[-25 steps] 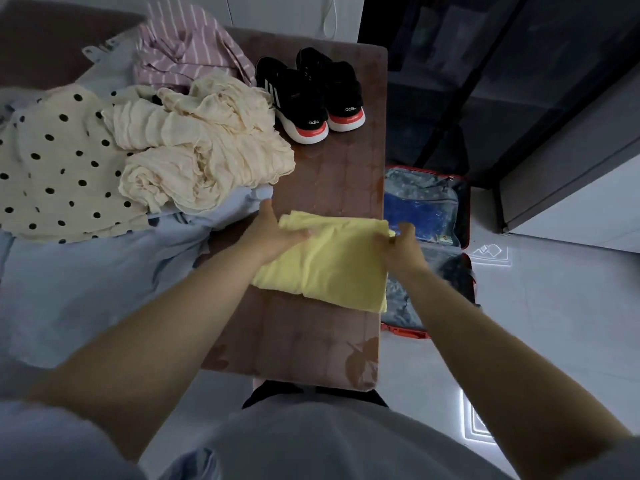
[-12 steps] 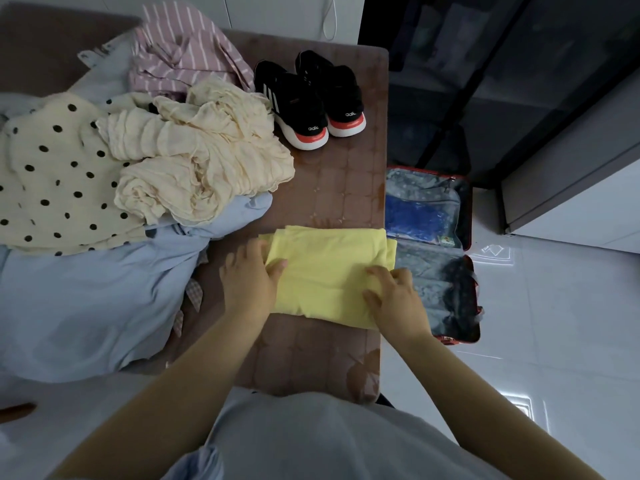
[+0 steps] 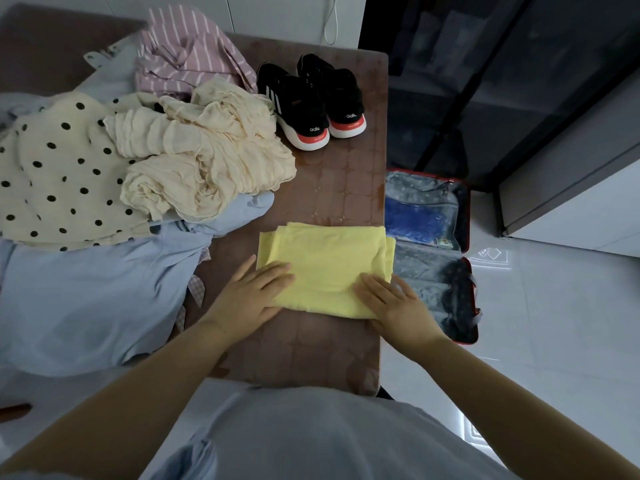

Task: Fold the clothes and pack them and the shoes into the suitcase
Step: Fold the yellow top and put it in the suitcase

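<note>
Head view. Table (image 3: 332, 341): brown, glossy top with a faint grid of squares and rounded corners, standing on pale shiny floor tiles (image 3: 554, 323).

Blue cloth (image 3: 86, 299): largest piece, smooth, pale, spread loose over the table's left side and hanging off the near edge.

Dotted cloth (image 3: 52, 174): cream with black dots, lying rumpled on top of the blue cloth at far left.

Cream cloth (image 3: 207, 161): crinkled, gauzy weave, bunched in soft rolls. It overlaps the dotted cloth and the blue cloth.

Suitcase (image 3: 422, 268): on the floor just beside the table's right edge, open flat in two halves. Red rim, grey patterned lining. The far half has a clear zipped cover with something blue under it. A dark item lies in the near half.

Striped shirt (image 3: 187, 53): pink with thin white stripes, crumpled at the far edge behind the cream cloth.

Yellow cloth (image 3: 325, 265): smooth knit, folded to a neat rectangle on the table's right side, its right edge at the table edge next to the suitcase.

Shoes (image 3: 298, 105): black pair, white soles with red heels, side by side on the table's far right, heels toward the camera.

Left hand (image 3: 249, 296): flat, fingers straight, pressing the yellow cloth's near-left corner.

Right hand (image 3: 394, 306): flat, fingers straight, pressing its near-right corner.
</note>
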### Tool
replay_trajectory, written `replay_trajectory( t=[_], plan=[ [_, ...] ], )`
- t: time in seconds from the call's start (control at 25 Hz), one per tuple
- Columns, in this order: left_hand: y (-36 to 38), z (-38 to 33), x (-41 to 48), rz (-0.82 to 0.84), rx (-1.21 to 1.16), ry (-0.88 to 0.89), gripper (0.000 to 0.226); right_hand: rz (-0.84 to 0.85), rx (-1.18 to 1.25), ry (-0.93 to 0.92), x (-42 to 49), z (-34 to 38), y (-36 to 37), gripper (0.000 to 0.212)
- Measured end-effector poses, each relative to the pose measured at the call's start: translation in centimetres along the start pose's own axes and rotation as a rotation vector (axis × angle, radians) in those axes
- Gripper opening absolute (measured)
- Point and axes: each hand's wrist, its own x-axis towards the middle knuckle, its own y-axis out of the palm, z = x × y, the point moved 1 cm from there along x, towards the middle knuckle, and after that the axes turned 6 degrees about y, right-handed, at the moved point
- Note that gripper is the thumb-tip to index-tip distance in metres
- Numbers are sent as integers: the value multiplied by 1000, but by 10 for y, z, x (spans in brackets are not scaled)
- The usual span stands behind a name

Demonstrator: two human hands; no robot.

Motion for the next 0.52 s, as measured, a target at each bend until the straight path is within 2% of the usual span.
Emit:
replay_trajectory(
  t=[0.12,0.28,0.36,0.44,0.52],
  plan=[
    [-23,9,4,-90,-222,-20,43,-20,202,24,1,-10,-19,31],
    [-53,13,6,58,-679,-195,54,195,762,335,-3,-18,-40,13],
    [-57,15,18,-21,-807,-380,53,175,880,542,13,-15,-39,19],
    [-50,18,41,-145,-819,-638,49,151,855,763,38,-12,-33,36],
    [-38,17,59,-178,-800,-863,47,161,808,918,58,-7,-25,45]
  ],
)
